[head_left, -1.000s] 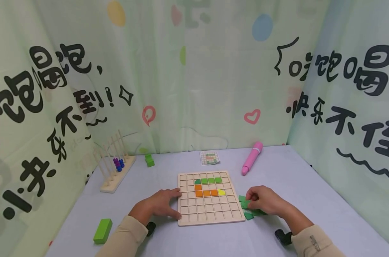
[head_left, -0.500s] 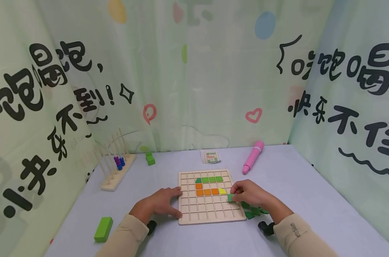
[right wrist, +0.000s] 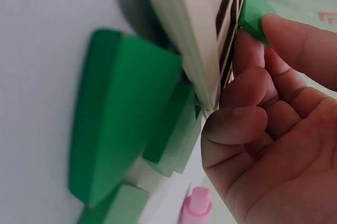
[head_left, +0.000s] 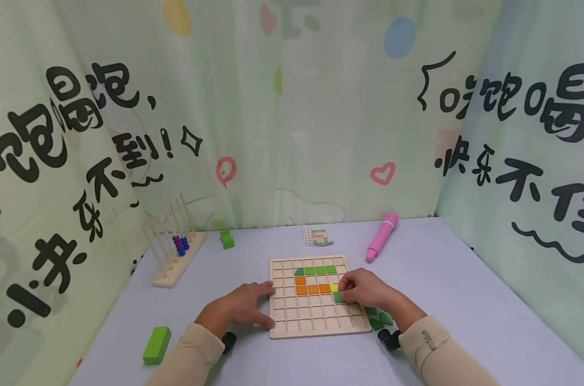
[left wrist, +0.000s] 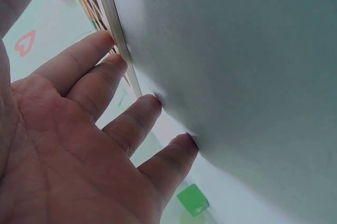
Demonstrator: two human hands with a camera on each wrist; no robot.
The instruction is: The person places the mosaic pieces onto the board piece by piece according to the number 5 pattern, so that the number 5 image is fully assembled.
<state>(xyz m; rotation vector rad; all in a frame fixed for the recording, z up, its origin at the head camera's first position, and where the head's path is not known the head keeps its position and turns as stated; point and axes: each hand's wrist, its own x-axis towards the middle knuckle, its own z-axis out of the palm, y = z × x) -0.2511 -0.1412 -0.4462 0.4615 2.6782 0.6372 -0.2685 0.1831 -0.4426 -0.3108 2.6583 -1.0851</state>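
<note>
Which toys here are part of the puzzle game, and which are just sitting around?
In the game:
wooden grid board
green tile pinched by the right hand
left hand resting against the board
spare green tiles
pattern card

Just lying about:
pink pen
bead rack
green block
small green piece

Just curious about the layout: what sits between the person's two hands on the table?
In the head view, the wooden grid board lies between them. The left hand rests at its left edge; the right hand holds a green tile over its right side.
</note>
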